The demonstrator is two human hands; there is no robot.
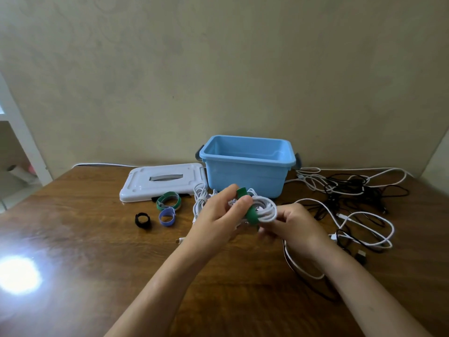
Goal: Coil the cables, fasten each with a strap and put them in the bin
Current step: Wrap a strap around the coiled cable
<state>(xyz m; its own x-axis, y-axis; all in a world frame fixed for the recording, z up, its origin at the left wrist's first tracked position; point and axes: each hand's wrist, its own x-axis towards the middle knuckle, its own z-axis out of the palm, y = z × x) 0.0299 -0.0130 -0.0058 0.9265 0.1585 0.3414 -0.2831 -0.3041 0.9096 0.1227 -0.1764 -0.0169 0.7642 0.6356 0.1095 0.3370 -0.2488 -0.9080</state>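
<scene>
- Forearms reach in from 6 o'clock and meet at the middle of the view, where both hands hold a white cable coil (261,209) above the wooden worktop (97,239).
- Worktop: the largest thing, running from the near edge to the wall at 12 o'clock, with a bright glare patch at 8 o'clock.
- Blue bin (247,164): one, open and empty, standing straight beyond the coil at 12 o'clock from the hands. Its long axis runs 9 to 3. Both hands look about equally near it, so I judge a short lift forward would clear the rim.
- White lid (162,182): one, flat on the worktop, touching or just beside the bin's 9 o'clock side.
- Loose cables (352,198): a tangle of white and black ones at 2 to 3 o'clock from the hands, too knotted to count.
- Left hand (216,215): fingers curled round the coil's 9 o'clock side, thumb up by the strap's free end.
- Right hand (295,227): fingers curled under the coil's 3 o'clock side, pinching it; blurred.
- Green strap (251,215): one, wrapped across the coil, its end not yet pressed flat by my reading.
- Spare straps at 10 o'clock from the hands: three, namely a green strap loop (168,199), a purple strap loop (167,216) and a black strap loop (142,220).
</scene>
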